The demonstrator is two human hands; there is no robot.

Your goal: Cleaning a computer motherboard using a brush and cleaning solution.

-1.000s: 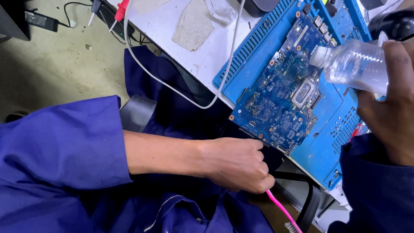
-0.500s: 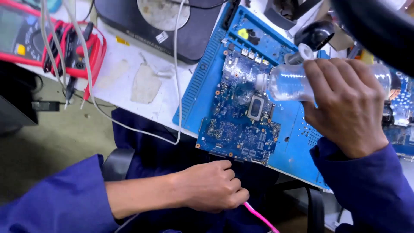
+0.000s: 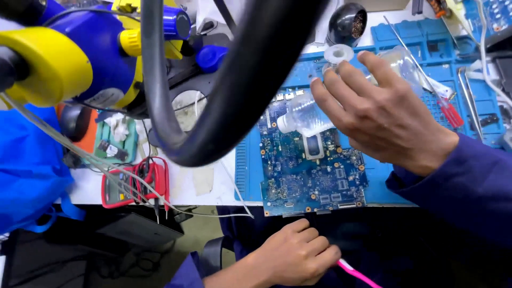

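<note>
**Clear bottle over circuit board**

Right hand (image 3: 381, 109) gripping a clear plastic bottle (image 3: 304, 114), fingers wrapped round it, nozzle tilting down over the blue circuit board (image 3: 312, 178) lying on the blue mat (image 3: 245, 170). Bottle body largely hidden behind the hand. Left hand (image 3: 293, 253) closing in a fist below the bench (image 3: 184, 186) edge, pinching a pink tool (image 3: 357, 273), tip cut off. Thick black hose (image 3: 229, 101) blocking the upper view.

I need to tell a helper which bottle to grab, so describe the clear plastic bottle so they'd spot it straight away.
Find the blue work mat on the white bench; a blue circuit board lies on its left part. Over the board's upper edge the right hand holds the clear plastic bottle tipped on its side, neck pointing left. It is the only see-through container there, unlike the dark round pot behind it.
</note>
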